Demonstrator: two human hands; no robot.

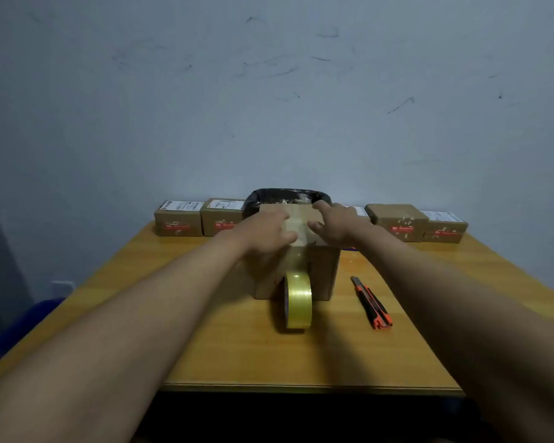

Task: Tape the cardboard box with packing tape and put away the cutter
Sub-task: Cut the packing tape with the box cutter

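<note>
A brown cardboard box [322,270] stands in the middle of the wooden table [224,346]. A strip of clear tape runs over its top and down its front face to the yellowish tape roll [298,300], which stands on edge against the box. My left hand [266,233] and my right hand [335,225] both lie flat on the box top, fingers spread, pressing on either side of the tape strip. An orange and black cutter [371,303] lies on the table to the right of the box, apart from both hands.
Several small cardboard boxes [179,222] with red labels line the table's far edge, more of them at the right [397,220]. A bin with a black bag [285,196] stands behind the box. A blue chair [16,330] sits at the left.
</note>
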